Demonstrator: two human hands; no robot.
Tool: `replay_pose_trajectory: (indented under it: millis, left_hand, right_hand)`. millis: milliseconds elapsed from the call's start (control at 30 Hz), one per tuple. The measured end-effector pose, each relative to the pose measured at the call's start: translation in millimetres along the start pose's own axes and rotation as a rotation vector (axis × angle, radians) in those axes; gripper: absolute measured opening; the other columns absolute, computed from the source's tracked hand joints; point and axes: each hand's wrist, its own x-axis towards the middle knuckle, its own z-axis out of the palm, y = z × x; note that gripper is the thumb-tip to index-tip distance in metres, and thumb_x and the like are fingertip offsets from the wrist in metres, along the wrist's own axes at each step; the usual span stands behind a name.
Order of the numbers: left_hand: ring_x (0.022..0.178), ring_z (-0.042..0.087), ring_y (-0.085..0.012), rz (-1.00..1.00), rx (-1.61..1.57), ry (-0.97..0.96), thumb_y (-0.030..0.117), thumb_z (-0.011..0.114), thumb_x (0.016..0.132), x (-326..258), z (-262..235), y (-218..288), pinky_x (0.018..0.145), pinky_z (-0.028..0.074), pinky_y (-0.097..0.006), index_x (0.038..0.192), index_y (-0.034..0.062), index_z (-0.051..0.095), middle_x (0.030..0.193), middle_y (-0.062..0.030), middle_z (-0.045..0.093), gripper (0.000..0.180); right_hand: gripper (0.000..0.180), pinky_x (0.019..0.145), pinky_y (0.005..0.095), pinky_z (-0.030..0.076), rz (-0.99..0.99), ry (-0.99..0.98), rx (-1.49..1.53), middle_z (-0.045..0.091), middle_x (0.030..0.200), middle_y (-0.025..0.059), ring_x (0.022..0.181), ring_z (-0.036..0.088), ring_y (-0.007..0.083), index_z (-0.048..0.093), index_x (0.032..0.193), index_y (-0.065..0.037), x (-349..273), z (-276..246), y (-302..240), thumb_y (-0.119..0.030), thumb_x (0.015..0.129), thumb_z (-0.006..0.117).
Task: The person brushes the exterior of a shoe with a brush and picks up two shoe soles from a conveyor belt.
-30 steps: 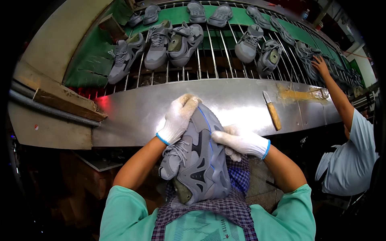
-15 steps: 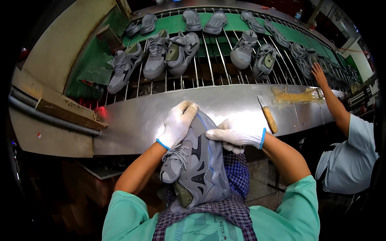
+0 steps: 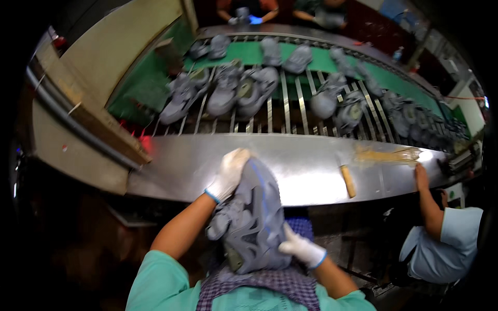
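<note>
A grey sneaker (image 3: 254, 217) leans toe-up against my apron, its sole turned to the right with a thin blue line along its edge. My left hand (image 3: 232, 173), in a white knit glove with a blue cuff, is closed around the toe end. Lower down, my gloved right hand (image 3: 303, 246) presses against the sole side near the heel, its thumb raised along the shoe. Motion blurs the fingers, and those behind the shoe are hidden. Laces and an olive insert show at the shoe's left side.
A metal bench edge (image 3: 301, 163) runs ahead of me, with a wooden-handled knife (image 3: 348, 181) on it. Beyond are a slatted roller conveyor (image 3: 285, 106) and a green belt (image 3: 244, 56), both carrying grey shoes. A co-worker's arm (image 3: 428, 202) reaches the bench at right. Other people stand across.
My right hand has slid from the upper sole down towards the heel. My left hand stays on the toe. The view has shifted, and the co-worker's hand has moved from the shoes to the bench.
</note>
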Motion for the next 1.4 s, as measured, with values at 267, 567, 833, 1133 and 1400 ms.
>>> replay_pose_trajectory:
  millis: [267,567,833,1133,1400]
  left_hand:
    - [0.109,0.07,-0.0231,-0.111,-0.073,0.078,0.019,0.054,0.107,36.0,17.9,-29.5,0.102,0.054,-0.035,0.127,-0.005,0.07,0.12,-0.0172,0.076,0.035]
    - [0.112,0.072,-0.0232,0.031,0.139,0.198,0.01,0.061,0.103,-10.7,-44.0,-38.8,0.1,0.056,-0.034,0.129,-0.0035,0.067,0.12,-0.0165,0.073,0.03]
    - [0.111,0.073,-0.03,0.032,0.368,0.183,0.017,0.062,0.102,4.8,-42.7,-30.0,0.1,0.058,-0.038,0.13,-0.0023,0.068,0.126,-0.0195,0.073,0.035]
    - [0.107,0.073,-0.0331,0.14,0.307,0.078,0.018,0.065,0.099,112.9,0.8,-30.1,0.096,0.059,-0.041,0.126,-0.0033,0.069,0.118,-0.022,0.073,0.034]
    - [0.102,0.072,-0.0387,0.309,0.349,0.037,0.022,0.07,0.098,132.4,-3.7,-55.1,0.088,0.059,-0.047,0.118,0.0028,0.073,0.112,-0.0193,0.073,0.028]
  right_hand:
    - [0.067,0.109,0.0456,0.054,-0.103,0.407,0.739,0.064,0.14,0.0202,0.124,0.065,0.0318,0.048,0.152,0.003,-32.4,-10.3,-47.6,-0.034,0.098,0.062]
    - [0.09,0.101,0.0602,0.055,-0.452,0.835,0.375,0.058,0.153,0.0223,0.135,0.061,0.0393,0.048,0.157,-0.006,-88.9,-292.4,-196.3,-0.074,0.098,0.053]
    - [0.082,0.079,0.0444,0.058,-0.317,1.657,-0.488,0.071,0.126,0.0154,0.103,0.07,0.0283,0.041,0.164,-0.01,-93.6,-374.7,-293.7,-0.051,0.099,0.069]
    - [0.081,0.107,0.0513,0.053,-0.238,1.117,-1.461,0.059,0.146,0.0263,0.13,0.062,0.0452,0.044,0.158,-0.013,159.6,-276.4,-320.8,-0.039,0.09,0.079]
    - [0.094,0.108,0.0576,0.05,-0.175,0.948,-1.744,0.049,0.156,0.023,0.133,0.058,0.0443,0.038,0.164,-0.023,403.6,-299.8,-304.1,-0.031,0.083,0.085]
